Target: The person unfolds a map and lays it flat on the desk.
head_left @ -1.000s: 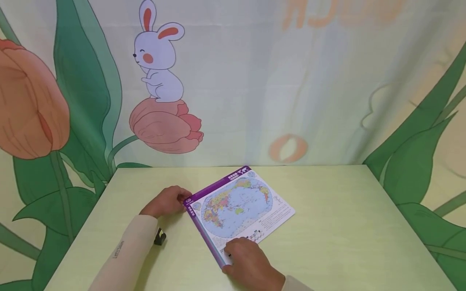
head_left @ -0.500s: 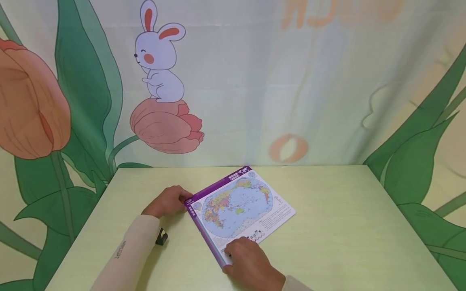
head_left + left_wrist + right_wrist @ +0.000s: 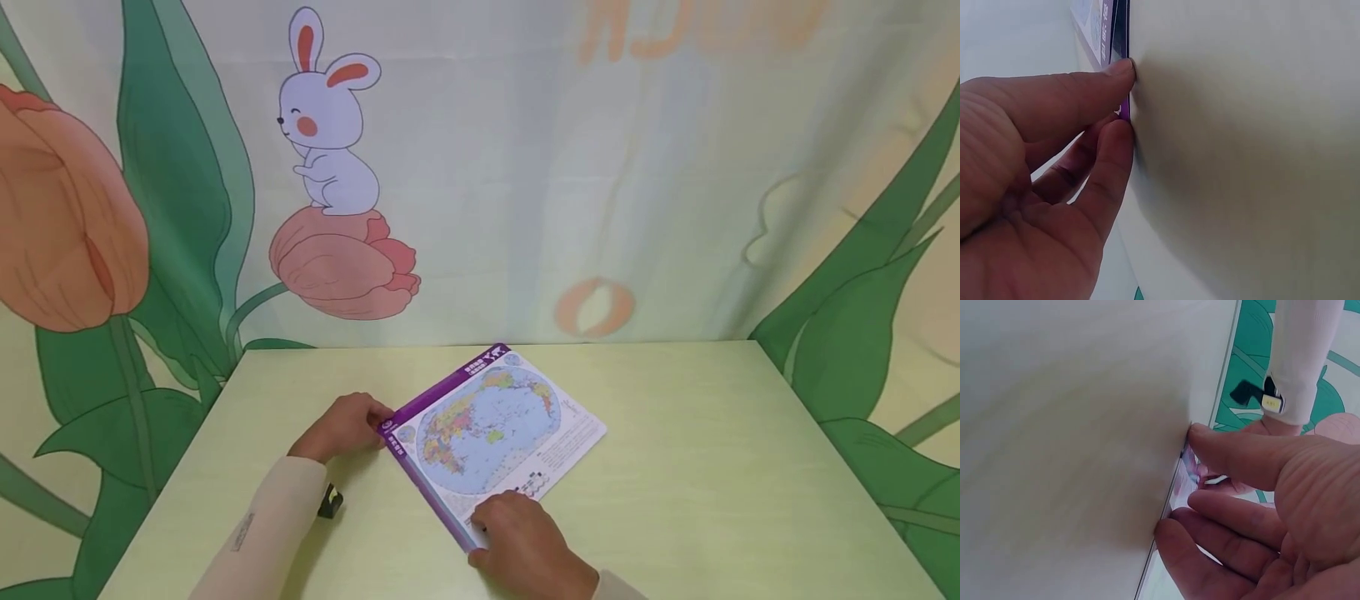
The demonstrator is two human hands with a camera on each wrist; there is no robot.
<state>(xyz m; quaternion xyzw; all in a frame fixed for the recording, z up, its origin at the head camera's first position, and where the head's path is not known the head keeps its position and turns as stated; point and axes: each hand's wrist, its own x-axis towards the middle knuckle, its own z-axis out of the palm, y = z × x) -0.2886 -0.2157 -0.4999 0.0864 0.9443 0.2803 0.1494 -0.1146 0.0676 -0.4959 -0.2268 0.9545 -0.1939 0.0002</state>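
Note:
A thin, flat world map (image 3: 495,442) with a purple border lies turned at an angle on the table. My left hand (image 3: 347,427) holds its left corner, and in the left wrist view the thumb and fingertips meet at the map's purple edge (image 3: 1125,109). At the near corner, my right hand (image 3: 528,542) grips the map, its thumb by the left edge and its curled fingers over the printed side, covering that corner. The right wrist view has the right hand (image 3: 1254,512) with fingertips spread along the edge, down at the tabletop.
The pale table (image 3: 697,467) runs back to a curtain (image 3: 480,183) printed with a rabbit, tulips and leaves. A small black device (image 3: 330,502) is worn under the left wrist.
The map has turned slightly counterclockwise, its far corner shifting a little left and its near corner a little right. Both hands keep their places on it, the right moving slightly right.

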